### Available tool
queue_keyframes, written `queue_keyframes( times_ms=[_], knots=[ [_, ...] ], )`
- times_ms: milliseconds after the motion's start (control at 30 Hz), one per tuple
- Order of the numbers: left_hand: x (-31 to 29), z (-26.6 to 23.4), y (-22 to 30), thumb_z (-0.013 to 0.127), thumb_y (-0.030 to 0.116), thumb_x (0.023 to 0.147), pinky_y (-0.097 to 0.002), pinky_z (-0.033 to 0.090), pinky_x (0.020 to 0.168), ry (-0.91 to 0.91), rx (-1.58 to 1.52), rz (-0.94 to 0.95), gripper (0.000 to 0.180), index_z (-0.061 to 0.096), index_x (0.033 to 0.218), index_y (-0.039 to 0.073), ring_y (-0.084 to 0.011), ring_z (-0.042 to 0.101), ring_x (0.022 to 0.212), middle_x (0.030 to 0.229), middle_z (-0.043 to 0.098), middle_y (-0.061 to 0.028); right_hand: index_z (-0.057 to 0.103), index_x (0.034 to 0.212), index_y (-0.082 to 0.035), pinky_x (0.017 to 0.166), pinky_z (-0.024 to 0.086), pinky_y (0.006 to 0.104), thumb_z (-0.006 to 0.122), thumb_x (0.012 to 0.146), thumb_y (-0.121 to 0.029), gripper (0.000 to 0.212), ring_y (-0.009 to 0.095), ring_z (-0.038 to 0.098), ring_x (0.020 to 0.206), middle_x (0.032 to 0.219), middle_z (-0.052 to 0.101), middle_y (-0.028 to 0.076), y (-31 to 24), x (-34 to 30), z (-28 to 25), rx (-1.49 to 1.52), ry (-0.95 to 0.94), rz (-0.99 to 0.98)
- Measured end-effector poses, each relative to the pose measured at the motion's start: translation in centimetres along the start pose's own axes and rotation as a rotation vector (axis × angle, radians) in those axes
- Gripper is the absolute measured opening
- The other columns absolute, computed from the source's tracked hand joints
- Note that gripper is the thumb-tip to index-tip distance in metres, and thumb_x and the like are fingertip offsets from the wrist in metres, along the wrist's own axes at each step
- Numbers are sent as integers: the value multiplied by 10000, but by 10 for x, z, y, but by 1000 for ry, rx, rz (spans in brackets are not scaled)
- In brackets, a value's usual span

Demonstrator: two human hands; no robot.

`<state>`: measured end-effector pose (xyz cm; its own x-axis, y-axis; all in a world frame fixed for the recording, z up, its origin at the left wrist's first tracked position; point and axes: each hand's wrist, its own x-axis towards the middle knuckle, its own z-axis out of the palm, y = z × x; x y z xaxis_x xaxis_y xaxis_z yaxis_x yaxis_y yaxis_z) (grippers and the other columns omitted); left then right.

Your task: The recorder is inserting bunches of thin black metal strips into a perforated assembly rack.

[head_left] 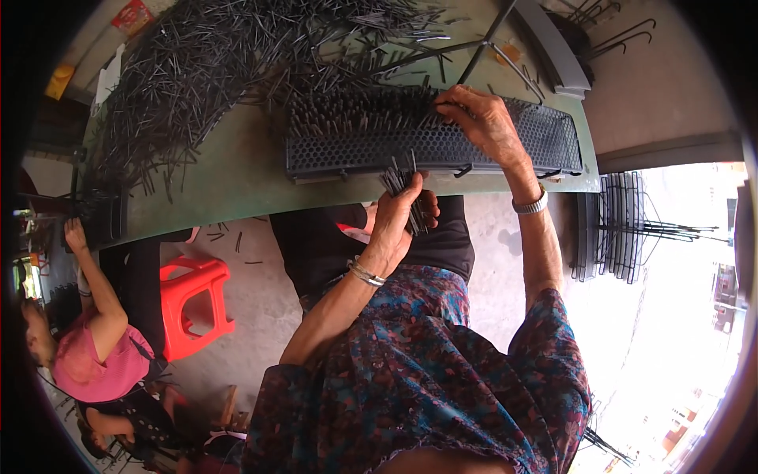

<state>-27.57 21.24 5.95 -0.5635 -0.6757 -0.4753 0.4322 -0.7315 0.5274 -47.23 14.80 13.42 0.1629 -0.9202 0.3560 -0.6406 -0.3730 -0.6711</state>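
Heap of thin dark-grey rods [197, 71], far edge of green table [237, 189]: cropped above. Right hand [491, 128]: fingertip contents indistinct.

Two bare hands show near the centre: one left hand [403, 204], one right hand [483, 122]. One bundle of sticks [397, 178] is in the left. Above lies one tabletop [245, 138] with one perforated rack [332, 152] and, upper left, one heap of uncountable sticks [197, 71]. One red stool [175, 308] stands left of centre.

red plastic stool [191, 282] on floor [260, 308] | pink-topped co-worker [103, 365], left | black metal racks [618, 212], right
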Motion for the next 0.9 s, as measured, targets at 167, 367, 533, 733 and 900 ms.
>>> queue_keyframes(
  times_ms=[167, 367, 533, 733, 900],
  knots=[
    [-2, 5, 0, 611, 341, 954, -292, 482, 546, 68, -41, -14, 328, 568, 1150, 82, -143, 595, 654, 753, 598, -47, 645, 983, 7, 650, 527, 318, 674, 839, -25, 150, 231, 673, 720, 870, 667, 111, 3, 0, 2, -37, 2, -118],
    [1, 0, 0, 630, 332, 946, -235, 344, 501, -11, -59, -43, 312, 575, 1102, 67, -84, 420, 564, 698, 509, -5, 649, 981, 1, 679, 537, 326, 671, 840, -27, 145, 239, 680, 766, 881, 669, 109, 9, -1, 6, 43, -60, 39],
    [1, -3, -1, 627, 333, 948, -217, 311, 494, 16, -43, -47, 310, 578, 1055, 46, -66, 401, 553, 692, 516, -5, 653, 969, -22, 689, 534, 351, 669, 843, -54, 131, 263, 656, 789, 875, 664, 95, 7, -5, 12, -138, -8, -130],
    [1, 0, -2, 639, 338, 939, -218, 313, 483, 31, -24, -43, 308, 585, 1038, 51, -70, 415, 543, 693, 533, -8, 665, 970, -43, 717, 527, 367, 673, 838, -67, 135, 281, 639, 831, 895, 656, 87, 3, -4, 8, -213, -64, -134],
    [2, -1, -4, 659, 348, 926, -232, 345, 450, 25, -45, -14, 307, 590, 1014, 62, -85, 475, 540, 704, 565, -28, 670, 981, -41, 726, 528, 367, 675, 835, -52, 147, 281, 646, 854, 931, 658, 88, 6, -4, 10, -176, -79, -119]
  ],
)
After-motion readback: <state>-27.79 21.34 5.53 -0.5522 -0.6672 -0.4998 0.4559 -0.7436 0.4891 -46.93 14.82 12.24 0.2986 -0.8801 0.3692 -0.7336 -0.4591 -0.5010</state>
